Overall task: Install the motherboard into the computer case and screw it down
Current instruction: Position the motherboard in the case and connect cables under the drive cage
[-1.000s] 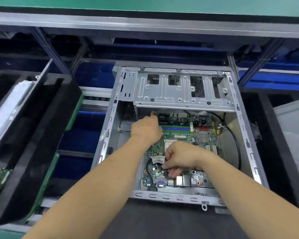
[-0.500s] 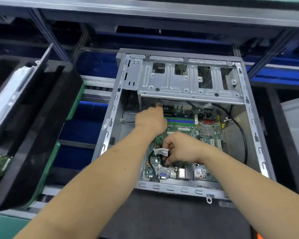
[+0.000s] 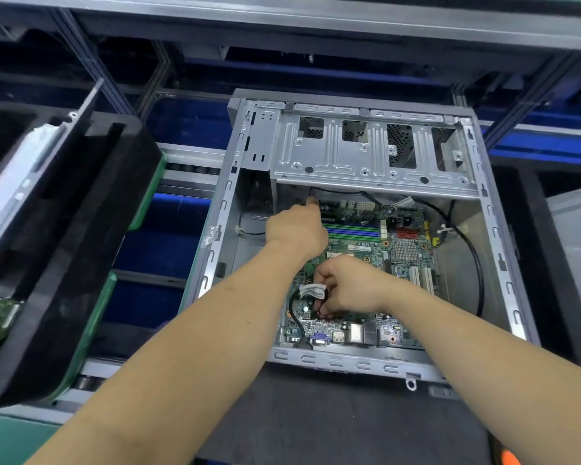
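The green motherboard point(image 3: 366, 250) lies flat inside the open grey computer case point(image 3: 356, 364). My left hand point(image 3: 296, 229) reaches to the board's far left corner, just under the drive cage, with its fingers curled over the board's edge. Over the near middle of the board, my right hand point(image 3: 349, 286) pinches the end of a black cable point(image 3: 294, 313) that carries a white label point(image 3: 311, 292). This cable loops down to the rear ports. Both hands hide the parts of the board under them.
A silver drive cage point(image 3: 366, 156) spans the far end of the case. Another black cable point(image 3: 473, 256) curves along the case's right wall. A black foam tray point(image 3: 64, 229) with parts stands tilted at the left. A dark mat point(image 3: 316, 414) lies in front of the case.
My head has moved, so the case sits slightly higher in view. Both hands stay at the same spots on the board, and the right hand's fingers have shifted a little on the cable.
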`<state>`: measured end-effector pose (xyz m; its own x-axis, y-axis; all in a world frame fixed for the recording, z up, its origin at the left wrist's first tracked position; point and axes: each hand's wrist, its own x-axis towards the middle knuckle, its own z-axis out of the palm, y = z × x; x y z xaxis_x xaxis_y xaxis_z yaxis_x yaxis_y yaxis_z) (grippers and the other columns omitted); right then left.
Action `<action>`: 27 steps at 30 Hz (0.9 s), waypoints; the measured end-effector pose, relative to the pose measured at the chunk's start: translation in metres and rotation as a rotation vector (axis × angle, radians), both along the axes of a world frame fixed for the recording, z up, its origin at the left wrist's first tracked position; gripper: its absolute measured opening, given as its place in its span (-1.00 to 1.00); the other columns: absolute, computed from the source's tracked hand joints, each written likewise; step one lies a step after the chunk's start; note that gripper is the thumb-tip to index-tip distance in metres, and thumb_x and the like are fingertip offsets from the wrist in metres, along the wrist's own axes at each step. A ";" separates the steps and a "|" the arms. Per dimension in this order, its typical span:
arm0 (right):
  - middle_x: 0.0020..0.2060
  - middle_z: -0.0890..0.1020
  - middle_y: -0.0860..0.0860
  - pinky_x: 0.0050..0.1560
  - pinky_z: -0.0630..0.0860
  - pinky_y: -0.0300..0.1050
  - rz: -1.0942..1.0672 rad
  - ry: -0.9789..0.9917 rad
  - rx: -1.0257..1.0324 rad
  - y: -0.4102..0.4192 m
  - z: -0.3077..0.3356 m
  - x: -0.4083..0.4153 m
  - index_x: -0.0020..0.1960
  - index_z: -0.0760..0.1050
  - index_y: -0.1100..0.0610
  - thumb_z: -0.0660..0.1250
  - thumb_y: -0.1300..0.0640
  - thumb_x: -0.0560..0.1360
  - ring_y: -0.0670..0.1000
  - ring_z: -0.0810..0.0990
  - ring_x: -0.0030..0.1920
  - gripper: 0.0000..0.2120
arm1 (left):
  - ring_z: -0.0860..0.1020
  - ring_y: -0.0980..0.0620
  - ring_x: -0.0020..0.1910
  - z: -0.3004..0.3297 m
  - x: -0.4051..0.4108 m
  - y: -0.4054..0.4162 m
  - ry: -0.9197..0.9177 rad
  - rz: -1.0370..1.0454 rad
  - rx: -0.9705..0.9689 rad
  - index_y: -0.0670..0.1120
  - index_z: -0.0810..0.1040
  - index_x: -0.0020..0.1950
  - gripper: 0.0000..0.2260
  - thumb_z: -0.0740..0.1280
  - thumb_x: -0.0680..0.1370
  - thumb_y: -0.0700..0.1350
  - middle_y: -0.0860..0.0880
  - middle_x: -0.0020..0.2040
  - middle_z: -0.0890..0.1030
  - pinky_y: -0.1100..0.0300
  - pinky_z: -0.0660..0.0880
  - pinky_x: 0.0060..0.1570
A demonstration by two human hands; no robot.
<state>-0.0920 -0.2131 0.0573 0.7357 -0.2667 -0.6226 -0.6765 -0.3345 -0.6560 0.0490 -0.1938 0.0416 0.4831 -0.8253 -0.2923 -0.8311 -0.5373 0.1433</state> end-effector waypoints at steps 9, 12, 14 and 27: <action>-0.16 0.74 0.05 0.01 0.63 0.07 0.116 -0.001 -0.134 0.003 0.005 0.004 -0.18 0.52 0.07 0.59 0.30 0.36 0.07 0.71 -0.09 -0.73 | 0.57 -0.21 0.11 0.001 -0.001 0.001 0.013 0.006 0.006 -0.10 0.26 0.49 -0.54 0.20 0.59 -0.09 -0.15 0.22 0.55 0.04 0.38 -0.17; -0.19 0.74 0.00 0.00 0.64 0.02 0.141 -0.001 -0.135 0.005 0.007 0.003 -0.18 0.54 0.07 0.59 0.31 0.35 0.01 0.71 -0.13 -0.74 | 0.57 -0.22 0.13 0.001 -0.002 0.000 0.017 0.012 0.010 -0.10 0.24 0.51 -0.52 0.21 0.59 -0.09 -0.16 0.25 0.54 0.04 0.38 -0.16; -0.15 0.74 0.05 0.02 0.63 0.05 0.153 -0.007 -0.153 0.006 0.007 0.005 -0.14 0.56 0.13 0.59 0.30 0.36 0.08 0.71 -0.08 -0.78 | 0.56 -0.23 0.16 0.001 -0.002 0.000 0.020 0.014 0.014 -0.10 0.23 0.51 -0.51 0.20 0.59 -0.09 -0.16 0.27 0.53 0.03 0.38 -0.14; -0.20 0.67 0.10 -0.13 0.55 -0.03 0.215 -0.005 -0.221 0.011 0.007 0.009 -0.13 0.57 0.23 0.59 0.26 0.36 0.12 0.59 -0.18 -0.80 | 0.56 -0.23 0.16 0.002 -0.002 0.000 0.029 0.015 0.010 -0.11 0.26 0.49 -0.52 0.22 0.58 -0.10 -0.16 0.26 0.53 0.02 0.36 -0.15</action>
<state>-0.0830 -0.2020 0.0639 0.7929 -0.2332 -0.5630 -0.5717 -0.6047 -0.5546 0.0466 -0.1935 0.0432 0.4867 -0.8150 -0.3146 -0.8184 -0.5513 0.1621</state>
